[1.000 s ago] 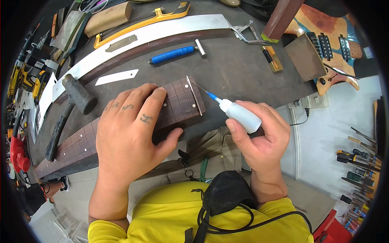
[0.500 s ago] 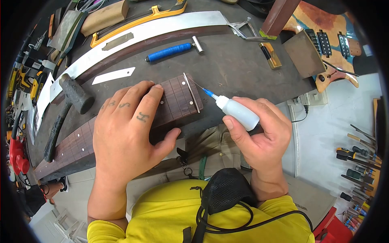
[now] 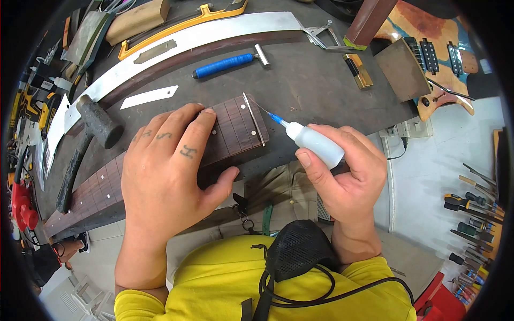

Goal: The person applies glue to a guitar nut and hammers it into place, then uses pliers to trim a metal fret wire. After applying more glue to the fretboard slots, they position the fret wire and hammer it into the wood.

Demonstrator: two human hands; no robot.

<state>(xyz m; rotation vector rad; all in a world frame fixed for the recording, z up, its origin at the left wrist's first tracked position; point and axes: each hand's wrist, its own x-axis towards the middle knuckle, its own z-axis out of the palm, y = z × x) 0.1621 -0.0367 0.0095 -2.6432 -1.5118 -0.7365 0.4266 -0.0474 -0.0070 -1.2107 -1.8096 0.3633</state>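
Note:
A dark wooden guitar fretboard (image 3: 227, 125) with white dot inlays runs diagonally across the near side of the bench. My left hand (image 3: 166, 155) lies over it, fingers curved across its top toward the far edge and thumb beside the near side. Across the fretboard's right end sits a thin metal fret wire (image 3: 254, 119), its ends sticking out past both edges. In my right hand (image 3: 350, 171) is a small translucent squeeze bottle (image 3: 317, 144), held between thumb and fingers. The bottle's blue-based needle tip (image 3: 276, 117) points up and left, its fine end close to the wire's far end.
A black mallet (image 3: 101, 125) leans over the fretboard's left part. Beyond lie a white blade (image 3: 150, 97), a blue-handled hammer (image 3: 230, 64), a long white-topped beam (image 3: 214, 33) and a yellow-framed saw (image 3: 187, 24). A guitar body (image 3: 447, 91) stands at right, above racked hand tools (image 3: 474, 214).
My right hand and the bottle have shifted very slightly right. My left hand stays on the fretboard, almost unchanged.

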